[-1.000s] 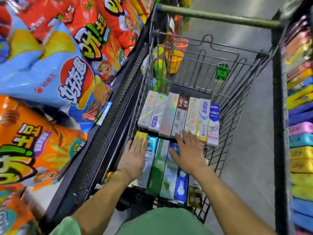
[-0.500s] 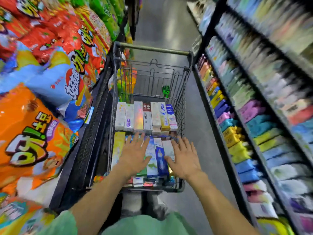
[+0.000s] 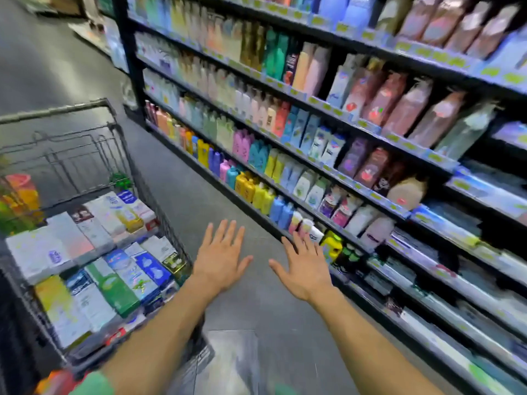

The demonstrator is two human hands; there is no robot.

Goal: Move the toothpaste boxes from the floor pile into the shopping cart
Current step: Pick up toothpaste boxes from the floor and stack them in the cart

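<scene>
The wire shopping cart (image 3: 57,111) stands at the left of the head view, its basket packed with several toothpaste boxes (image 3: 94,269) laid flat in two rows. My left hand (image 3: 221,256) hovers palm down over the grey floor just right of the cart, fingers spread, holding nothing. My right hand (image 3: 306,267) is beside it, also spread and empty, close to the bottom of the shelving. No floor pile of boxes is in sight. The whole frame is blurred by motion.
Tall black shelves (image 3: 370,129) full of coloured bottles and pouches run along the right side of the aisle. The grey floor (image 3: 182,178) stretches away between cart and shelves. Colourful items (image 3: 20,192) sit beyond the cart's far left.
My view has swung right, from the cart and snack bags to the bottle shelves. Both hands have left the boxes in the cart and now hang over the floor.
</scene>
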